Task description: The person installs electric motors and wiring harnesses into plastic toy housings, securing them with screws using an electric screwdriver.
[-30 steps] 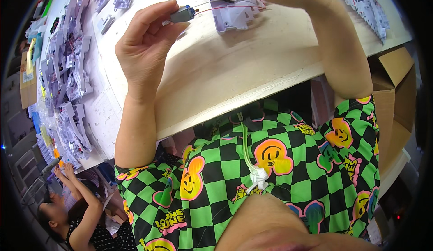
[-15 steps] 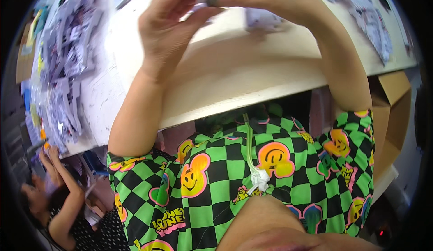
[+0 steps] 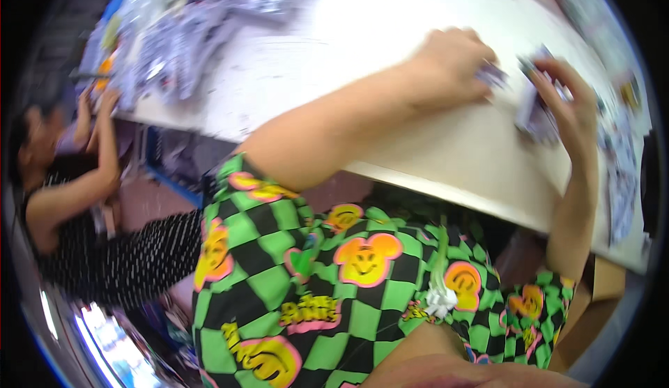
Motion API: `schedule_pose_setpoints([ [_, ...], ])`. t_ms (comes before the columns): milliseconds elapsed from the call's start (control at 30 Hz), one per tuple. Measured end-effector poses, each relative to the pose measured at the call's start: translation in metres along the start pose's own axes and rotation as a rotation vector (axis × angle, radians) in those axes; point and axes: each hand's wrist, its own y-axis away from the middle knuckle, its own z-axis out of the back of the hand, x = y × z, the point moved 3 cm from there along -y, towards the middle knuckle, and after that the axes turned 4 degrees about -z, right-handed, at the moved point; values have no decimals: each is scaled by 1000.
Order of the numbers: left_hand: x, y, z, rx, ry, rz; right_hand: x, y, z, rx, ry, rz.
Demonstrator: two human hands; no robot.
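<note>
Over the white tabletop, my left hand (image 3: 451,67) is closed, its curled fingers against a small purplish-grey piece (image 3: 492,74), too blurred to name. To its right, my right hand (image 3: 573,102) has thumb and fingers drawn together at a small grey piece (image 3: 525,64), whose kind I cannot make out. Just below those fingertips is a pale purplish packet-like thing (image 3: 535,119); whether the hand touches it is unclear. The two hands are apart.
The white table (image 3: 279,74) carries piles of clear-wrapped purplish-grey pieces (image 3: 174,46) at the left and more packets (image 3: 620,172) at the right. A co-worker (image 3: 77,193) sits at the table's left end. Below its right edge stands a cardboard box (image 3: 599,290).
My hands, together around a small grey piece before, have separated. The view has turned left, showing more of the co-worker. Both hands now appear farther right in the picture.
</note>
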Motion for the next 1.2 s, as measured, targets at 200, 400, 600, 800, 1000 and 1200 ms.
schedule_pose_setpoints([
  [200, 19, -19, -7, -30, 21, 68, -25, -27, -16, -72, -110, 123],
  [400, 11, -25, -23, 28, 8, 66, -24, -13, -16, -84, 159, 288],
  [600, 0, -22, -19, -26, -4, 111, -15, -13, -26, -55, 158, 310],
  [800, -1, -25, -23, -35, -69, 98, -25, -11, -38, -115, 231, 325],
  [1000, 2, -26, -27, -28, -210, 2, -32, -11, -39, -70, 230, 329],
  [1200, -8, -26, -28, -113, -293, 6, -43, -19, -16, -92, -29, 206],
])
